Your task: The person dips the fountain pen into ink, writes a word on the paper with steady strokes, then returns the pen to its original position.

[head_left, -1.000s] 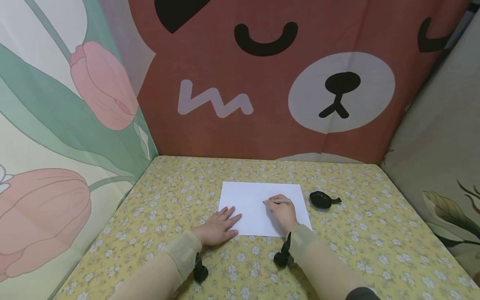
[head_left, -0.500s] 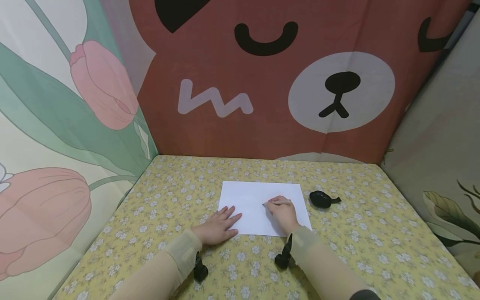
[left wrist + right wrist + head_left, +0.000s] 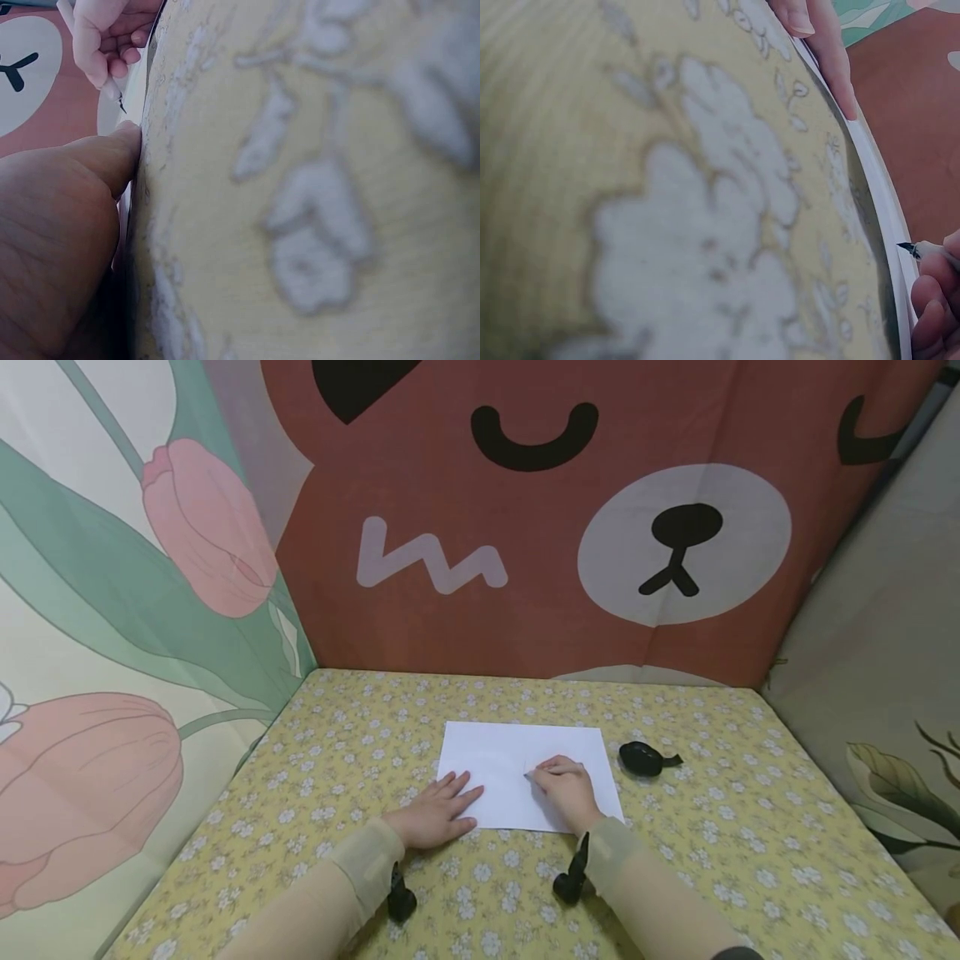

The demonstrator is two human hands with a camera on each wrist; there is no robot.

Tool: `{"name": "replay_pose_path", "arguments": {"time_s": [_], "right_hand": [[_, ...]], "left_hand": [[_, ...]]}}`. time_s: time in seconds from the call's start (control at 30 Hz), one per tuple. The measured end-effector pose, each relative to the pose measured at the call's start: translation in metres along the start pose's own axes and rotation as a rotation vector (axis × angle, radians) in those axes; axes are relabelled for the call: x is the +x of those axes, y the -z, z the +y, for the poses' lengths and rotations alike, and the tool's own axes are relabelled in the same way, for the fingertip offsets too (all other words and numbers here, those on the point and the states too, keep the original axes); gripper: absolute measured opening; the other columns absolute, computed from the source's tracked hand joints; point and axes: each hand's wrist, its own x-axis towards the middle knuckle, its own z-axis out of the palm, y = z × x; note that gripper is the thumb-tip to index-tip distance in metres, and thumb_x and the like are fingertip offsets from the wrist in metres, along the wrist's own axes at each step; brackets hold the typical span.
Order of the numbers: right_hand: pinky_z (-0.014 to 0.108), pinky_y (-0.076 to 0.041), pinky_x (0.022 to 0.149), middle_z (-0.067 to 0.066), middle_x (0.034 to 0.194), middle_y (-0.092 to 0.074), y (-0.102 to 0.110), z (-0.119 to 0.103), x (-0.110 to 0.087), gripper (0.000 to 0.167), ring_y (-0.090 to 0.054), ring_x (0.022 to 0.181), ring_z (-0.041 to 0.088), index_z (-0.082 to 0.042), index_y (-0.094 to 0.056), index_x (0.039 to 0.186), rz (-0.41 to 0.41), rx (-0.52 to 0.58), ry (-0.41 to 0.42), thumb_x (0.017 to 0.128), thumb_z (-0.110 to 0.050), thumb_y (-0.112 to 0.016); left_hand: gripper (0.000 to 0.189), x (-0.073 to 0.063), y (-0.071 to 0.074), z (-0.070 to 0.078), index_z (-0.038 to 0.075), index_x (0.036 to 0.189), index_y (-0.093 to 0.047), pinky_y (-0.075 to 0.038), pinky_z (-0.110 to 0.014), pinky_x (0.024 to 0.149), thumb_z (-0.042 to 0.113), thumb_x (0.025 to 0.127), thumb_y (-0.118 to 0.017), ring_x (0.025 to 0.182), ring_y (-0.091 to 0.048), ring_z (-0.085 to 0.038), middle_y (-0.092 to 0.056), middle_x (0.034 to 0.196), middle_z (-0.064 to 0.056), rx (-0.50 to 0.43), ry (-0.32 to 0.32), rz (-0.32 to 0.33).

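Note:
A sheet of white paper point(image 3: 487, 747) lies flat on the flowered tablecloth. My left hand point(image 3: 435, 814) rests with spread fingers on the paper's lower left corner. Over the sheet's right half, my right hand point(image 3: 568, 792) pinches a slim, light-barrelled pen point(image 3: 111, 88), its dark tip pointing left and down at the paper. In the right wrist view the pen's dark pointed nib point(image 3: 907, 247) shows right at the sheet's surface. A very faint thin line seems to run just above the tip in the head view.
A small rounded black object point(image 3: 642, 759) with a short tail lies right of the paper. The yellow flowered tablecloth point(image 3: 360, 735) spreads around the sheet. A printed bear hanging point(image 3: 420, 635) closes the back, with printed cloth on both sides.
The pen tip and right hand have slid slightly down the paper, toward the person. My left hand and the sheet have stayed in place.

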Motion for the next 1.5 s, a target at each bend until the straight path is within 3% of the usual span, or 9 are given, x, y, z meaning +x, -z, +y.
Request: {"name": "replay_pose_path", "arguments": {"time_s": [0.63, 1.5], "right_hand": [[0.033, -0.041, 0.065, 0.007, 0.066, -0.058, 0.002, 0.004, -0.005, 0.014, -0.052, 0.067, 0.024, -0.011, -0.068, 0.082, -0.072, 0.034, 0.019, 0.085, -0.024, -0.072], [0.028, -0.040, 0.058, 0.003, 0.067, -0.060, 0.000, 0.002, -0.010, 0.013, -0.051, 0.062, 0.019, -0.011, -0.067, 0.079, -0.178, 0.002, 0.050, 0.081, -0.021, -0.075]], "left_hand": [[0.060, -0.003, 0.009, 0.010, 0.020, 0.155, -0.021, -0.009, -0.049, 0.117, 0.046, 0.103, -0.036, 0.147, -0.002, -0.030, -0.005, 0.161, -0.009, 0.012, 0.038, -0.030], [0.060, -0.005, 0.010, 0.011, 0.021, 0.155, -0.021, -0.008, -0.049, 0.117, 0.045, 0.103, -0.036, 0.147, -0.002, -0.030, -0.005, 0.162, -0.008, 0.005, 0.041, -0.040]]}}
